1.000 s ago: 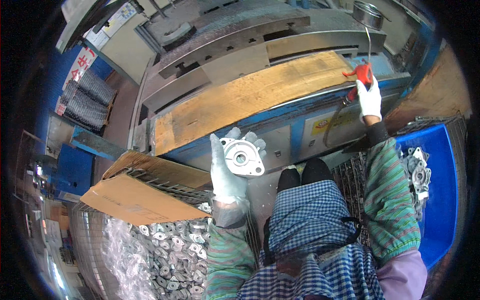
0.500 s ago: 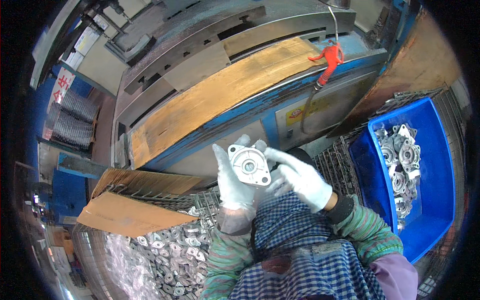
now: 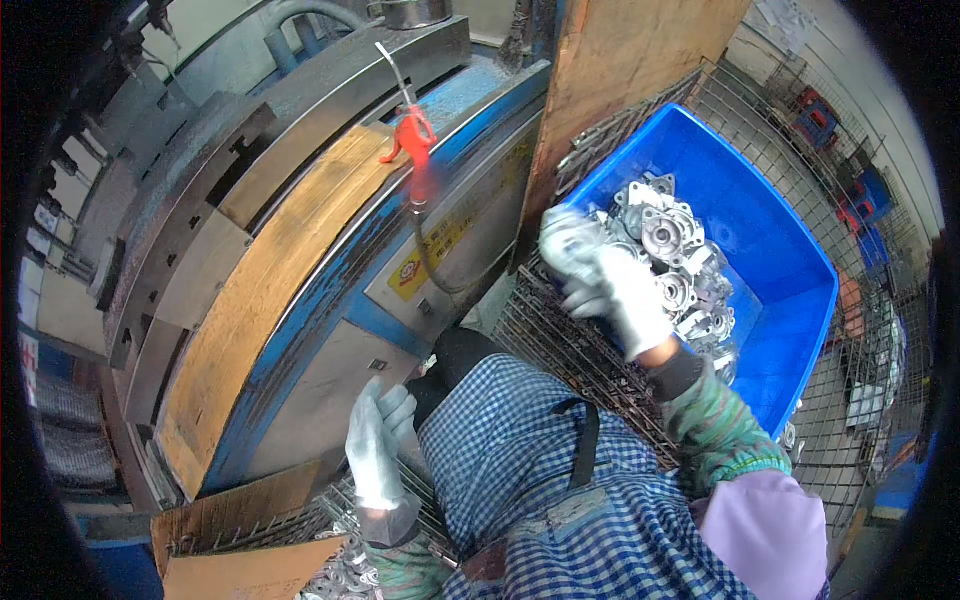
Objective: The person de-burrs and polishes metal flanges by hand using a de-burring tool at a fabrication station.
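My right hand point(image 3: 622, 300), in a white glove, grips a silver metal casting point(image 3: 572, 240) at the near left rim of a blue bin point(image 3: 770, 220); both are smeared by motion. Inside the bin lies a heap of similar metal castings point(image 3: 668, 240) with round centres and bolt holes. Lower down, beside the machine's front and the checked apron point(image 3: 520, 440), my gloved left hand point(image 3: 378, 445) is raised with nothing in it. Its fingers are loosely bent, the thumb side apart from the palm.
A machine bed with a wooden board point(image 3: 270, 270) runs along the left. From it hangs a red air gun point(image 3: 412, 150) on a hose. Wire cage point(image 3: 830, 350) mesh surrounds the bin. At the bottom left, a cardboard sheet point(image 3: 250, 570) borders more castings point(image 3: 345, 578).
The view has swung right toward the blue bin. The casting has gone from my left hand to my right, which has carried it to the bin. My left hand has let go.
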Action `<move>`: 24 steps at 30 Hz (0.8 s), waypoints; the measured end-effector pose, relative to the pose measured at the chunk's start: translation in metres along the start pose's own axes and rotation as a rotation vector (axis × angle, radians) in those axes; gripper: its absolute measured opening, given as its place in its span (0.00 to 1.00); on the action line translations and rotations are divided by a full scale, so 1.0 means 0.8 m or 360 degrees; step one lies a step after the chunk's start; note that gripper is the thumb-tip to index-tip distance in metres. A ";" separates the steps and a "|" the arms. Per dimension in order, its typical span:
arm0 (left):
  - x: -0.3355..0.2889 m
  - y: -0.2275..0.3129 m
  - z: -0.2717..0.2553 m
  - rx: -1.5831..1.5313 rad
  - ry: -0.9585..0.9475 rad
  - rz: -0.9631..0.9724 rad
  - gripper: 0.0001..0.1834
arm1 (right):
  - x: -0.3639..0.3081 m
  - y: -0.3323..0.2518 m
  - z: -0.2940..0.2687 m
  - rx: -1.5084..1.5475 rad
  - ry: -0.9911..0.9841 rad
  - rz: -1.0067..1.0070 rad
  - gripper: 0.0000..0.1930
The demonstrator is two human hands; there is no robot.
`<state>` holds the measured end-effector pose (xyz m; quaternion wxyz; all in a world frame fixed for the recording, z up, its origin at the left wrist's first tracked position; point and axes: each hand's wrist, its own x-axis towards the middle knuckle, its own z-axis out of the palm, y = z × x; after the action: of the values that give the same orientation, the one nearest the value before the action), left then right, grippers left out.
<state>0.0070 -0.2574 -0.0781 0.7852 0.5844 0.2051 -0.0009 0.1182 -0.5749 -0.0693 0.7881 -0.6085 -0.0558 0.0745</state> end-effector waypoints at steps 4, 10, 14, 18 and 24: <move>-0.014 -0.034 -0.055 0.0015 0.0151 -0.0049 0.27 | 0.007 -0.024 -0.064 -0.0255 0.0934 -0.0258 0.17; -0.049 -0.091 -0.116 -0.0254 0.0423 -0.0138 0.23 | 0.005 0.014 -0.434 -0.0171 0.1265 0.0128 0.22; -0.114 -0.138 -0.170 -0.0398 0.0954 -0.0312 0.24 | 0.051 0.016 -0.446 0.0128 0.1230 0.0517 0.25; -0.185 -0.204 -0.243 -0.0529 0.1395 -0.0237 0.20 | 0.080 0.019 -0.514 -0.0767 0.1086 0.0345 0.23; -0.375 -0.341 -0.385 -0.0508 0.2419 -0.0416 0.20 | 0.091 0.026 -0.450 -0.1378 0.0924 0.0446 0.20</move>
<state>-0.4324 -0.1326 -0.3030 0.4976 0.2761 0.7505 0.3360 0.2531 -0.8984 -0.1808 0.4308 -0.8748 0.2205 -0.0222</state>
